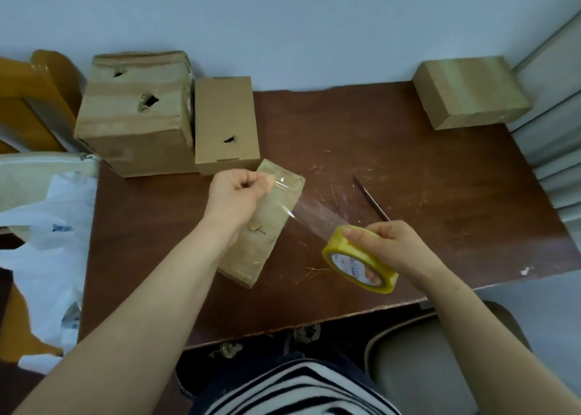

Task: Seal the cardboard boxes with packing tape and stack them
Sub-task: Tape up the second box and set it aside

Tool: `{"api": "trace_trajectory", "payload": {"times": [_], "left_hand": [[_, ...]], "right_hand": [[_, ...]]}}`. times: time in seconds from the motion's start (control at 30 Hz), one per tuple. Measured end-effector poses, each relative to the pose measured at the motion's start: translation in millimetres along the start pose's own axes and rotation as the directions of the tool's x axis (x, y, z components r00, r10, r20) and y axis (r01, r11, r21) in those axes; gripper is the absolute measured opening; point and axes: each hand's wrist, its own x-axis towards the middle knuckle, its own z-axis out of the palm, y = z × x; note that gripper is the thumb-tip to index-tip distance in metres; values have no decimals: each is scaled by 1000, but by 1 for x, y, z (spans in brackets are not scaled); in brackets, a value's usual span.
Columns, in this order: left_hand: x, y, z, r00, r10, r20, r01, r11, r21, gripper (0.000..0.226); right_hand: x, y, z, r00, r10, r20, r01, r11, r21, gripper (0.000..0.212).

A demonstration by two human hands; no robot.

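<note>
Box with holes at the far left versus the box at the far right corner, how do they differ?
The left box has torn holes and crumpled edges; the right box looks smooth and whole. The left box is taller, the right box flatter. The left box touches a narrow box beside it; the right box stands alone. Both are closed brown cardboard.

yellow tape roll (360, 260), clear strip (314, 215); tan boxes (138, 122); red-brown table (408, 163); b/w striped shirt (301, 389).
</note>
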Motion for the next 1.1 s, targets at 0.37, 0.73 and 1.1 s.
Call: {"api": "trace_trajectory", "payload": {"times": [0.37, 0.73, 1.1], "left_hand": [[-8, -10, 95, 991, -116, 64, 117, 993, -8, 20], [-35, -43, 150, 904, -421, -72, 412, 904, -110, 8], [-31, -68, 151, 833, -531, -152, 507, 845, -172, 13]], "right_hand": [[-33, 64, -86, 981, 19, -194, -48, 988, -150, 43], [-3, 96, -171, 960, 37, -278, -204, 772, -602, 63], [23, 94, -181, 966, 114, -231, -257, 498, -828, 51]]}}
